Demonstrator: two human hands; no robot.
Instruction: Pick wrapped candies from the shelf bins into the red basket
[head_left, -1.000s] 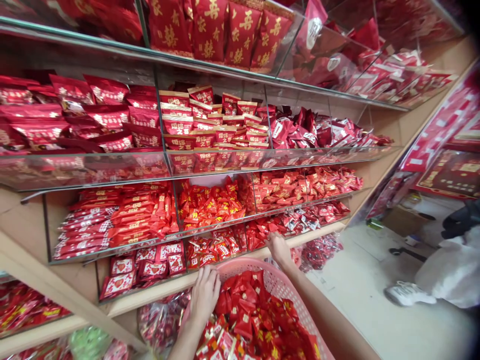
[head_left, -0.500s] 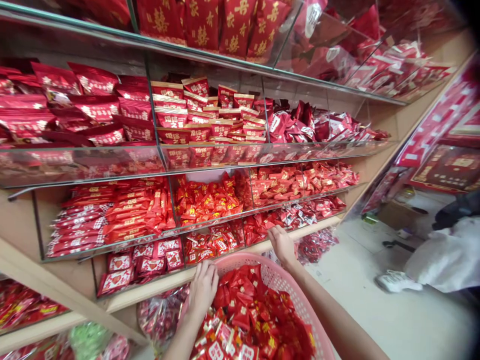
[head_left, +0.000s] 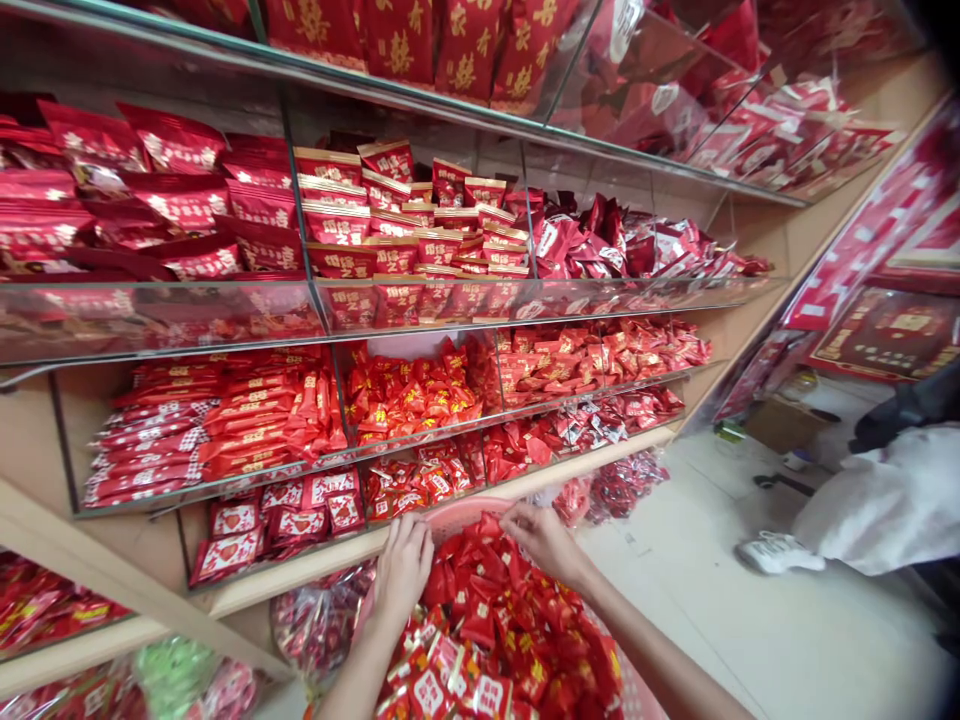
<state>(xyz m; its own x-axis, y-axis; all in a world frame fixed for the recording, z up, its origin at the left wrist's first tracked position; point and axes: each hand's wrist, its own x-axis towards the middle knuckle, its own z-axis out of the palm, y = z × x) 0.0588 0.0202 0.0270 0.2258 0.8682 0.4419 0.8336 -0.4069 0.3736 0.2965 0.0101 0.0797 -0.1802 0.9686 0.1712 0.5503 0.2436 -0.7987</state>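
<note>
Red packets [head_left: 487, 620], small and glossy, in a loose heap rising above the rim of a pink basket [head_left: 454, 517], mesh-walled, close against the shelf front. Right hand [head_left: 544, 540]: fingers [head_left: 517, 520] curved over the far edge of the heap. Left hand [head_left: 403, 570]: fingers sunk among the packets at the near side. Grip on both: part-open, no packet clearly lifted, exact hold impossible to tell from this view. Handling note: slippery, loose packets, likely best worked with low, open fingers, well inside the rim. Labels: white-label packets [head_left: 429, 695] with red double-happiness marks; gold-character bags [head_left: 405, 40] on the top shelf; heart-printed packs [head_left: 229, 520] low down; small print unreadable. Beside the basket, a clear bag [head_left: 319, 630] of red packets. Above, a wooden shelf [head_left: 300, 548] and glass bins [head_left: 341, 400]. To the right, a person in white [head_left: 885, 500], a white sneaker [head_left: 780, 552], a tiled floor [head_left: 712, 620] and a cardboard box [head_left: 784, 425].
</note>
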